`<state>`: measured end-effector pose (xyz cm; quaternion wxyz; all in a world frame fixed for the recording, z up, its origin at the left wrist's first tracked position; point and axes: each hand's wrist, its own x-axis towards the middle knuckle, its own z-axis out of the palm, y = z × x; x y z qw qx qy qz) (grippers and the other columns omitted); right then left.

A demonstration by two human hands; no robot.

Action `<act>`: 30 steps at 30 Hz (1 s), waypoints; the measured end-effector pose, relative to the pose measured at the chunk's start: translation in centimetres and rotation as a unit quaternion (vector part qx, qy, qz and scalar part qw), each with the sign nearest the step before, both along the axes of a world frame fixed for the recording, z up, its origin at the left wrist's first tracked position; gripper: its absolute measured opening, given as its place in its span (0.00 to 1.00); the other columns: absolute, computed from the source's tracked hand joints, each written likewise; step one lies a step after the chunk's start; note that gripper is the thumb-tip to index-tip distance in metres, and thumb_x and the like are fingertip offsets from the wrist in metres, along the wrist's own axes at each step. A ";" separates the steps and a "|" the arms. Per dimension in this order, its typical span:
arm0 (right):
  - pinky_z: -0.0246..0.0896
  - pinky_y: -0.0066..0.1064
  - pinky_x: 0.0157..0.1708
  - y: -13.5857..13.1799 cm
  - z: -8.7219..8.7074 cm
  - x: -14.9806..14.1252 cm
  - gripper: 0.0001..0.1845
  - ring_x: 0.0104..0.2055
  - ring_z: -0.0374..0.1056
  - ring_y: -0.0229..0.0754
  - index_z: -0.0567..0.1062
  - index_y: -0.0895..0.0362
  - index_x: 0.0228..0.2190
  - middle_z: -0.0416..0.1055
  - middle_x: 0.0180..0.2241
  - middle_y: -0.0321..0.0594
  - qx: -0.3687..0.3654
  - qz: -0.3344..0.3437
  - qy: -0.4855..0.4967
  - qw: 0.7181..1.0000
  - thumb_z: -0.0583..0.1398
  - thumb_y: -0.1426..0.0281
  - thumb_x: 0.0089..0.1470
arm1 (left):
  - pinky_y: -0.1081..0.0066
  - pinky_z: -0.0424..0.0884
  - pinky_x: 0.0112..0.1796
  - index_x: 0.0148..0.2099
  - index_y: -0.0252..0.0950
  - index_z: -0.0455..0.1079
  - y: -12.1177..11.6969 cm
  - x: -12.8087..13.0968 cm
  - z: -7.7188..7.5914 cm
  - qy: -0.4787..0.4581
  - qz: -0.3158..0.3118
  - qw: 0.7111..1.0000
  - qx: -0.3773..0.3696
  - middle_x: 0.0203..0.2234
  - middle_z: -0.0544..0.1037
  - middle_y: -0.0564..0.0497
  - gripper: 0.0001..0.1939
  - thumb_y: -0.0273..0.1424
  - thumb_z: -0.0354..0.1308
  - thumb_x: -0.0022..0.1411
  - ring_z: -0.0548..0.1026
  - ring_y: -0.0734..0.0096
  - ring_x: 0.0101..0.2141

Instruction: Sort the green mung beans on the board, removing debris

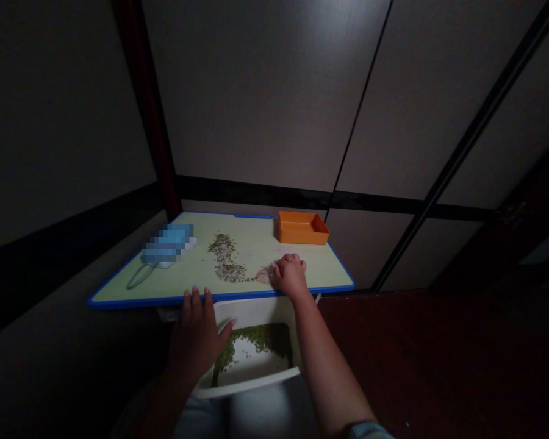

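Observation:
On the pale green table [190, 277], a curving spread of small green and pale grains [224, 247] lies left of the middle. Closer to the front edge is a small patch of pinkish grains [262, 276]. My right hand [291, 274] rests beside that patch with its fingers curled down; their tips are partly hidden. My left hand [199, 329] lies with fingers spread at the table's front edge, its thumb over the rim of a white bin [256, 311]. Green grains [269, 335] cover part of the bin's floor.
An orange open box [302, 238] stands at the table's back right. A blurred-out blue object with a looped strap [139, 277] lies at the left. Grey panels [265, 91] rise behind the table. Dark reddish floor [393, 341] extends to the right.

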<state>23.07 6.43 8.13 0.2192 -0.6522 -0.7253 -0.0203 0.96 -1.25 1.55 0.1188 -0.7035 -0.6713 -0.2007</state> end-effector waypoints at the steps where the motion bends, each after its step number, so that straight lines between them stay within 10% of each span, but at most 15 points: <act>1: 0.47 0.39 0.43 0.0 0.0 0.1 0.15 0.49 0.57 0.48 0.77 0.56 0.34 0.70 0.42 0.46 0.002 -0.013 -0.002 1.000 0.52 0.64 0.61 | 0.51 0.61 0.55 0.65 0.20 0.50 0.1 -0.1 -0.1 0.001 -0.004 1.000 0.005 0.64 0.51 0.26 0.41 0.45 0.48 0.58 0.44 0.43 0.66; 8: 0.50 0.39 0.43 0.2 -0.2 1.0 0.17 0.50 0.57 0.49 0.77 0.58 0.35 0.70 0.43 0.49 -0.002 -0.095 0.022 0.995 0.49 0.67 0.62 | 0.52 0.60 0.55 0.64 0.20 0.50 0.2 -0.1 -0.2 -0.007 -0.005 1.000 0.004 0.63 0.53 0.26 0.41 0.45 0.48 0.57 0.46 0.42 0.65; 17: 0.49 0.38 0.44 0.0 -0.1 -0.1 0.15 0.48 0.58 0.47 0.77 0.56 0.34 0.71 0.42 0.46 0.014 -0.001 0.014 1.000 0.52 0.65 0.61 | 0.52 0.62 0.54 0.65 0.20 0.50 0.1 0.0 0.1 -0.003 0.000 1.000 -0.005 0.64 0.53 0.27 0.41 0.45 0.47 0.58 0.46 0.42 0.65; 30: 0.50 0.37 0.41 0.5 -0.6 1.5 0.17 0.47 0.58 0.48 0.76 0.57 0.34 0.69 0.42 0.48 0.045 -0.115 0.077 0.989 0.49 0.66 0.63 | 0.52 0.63 0.53 0.64 0.20 0.51 0.2 -0.1 0.0 -0.006 0.001 1.000 -0.009 0.63 0.53 0.27 0.41 0.46 0.47 0.57 0.46 0.42 0.65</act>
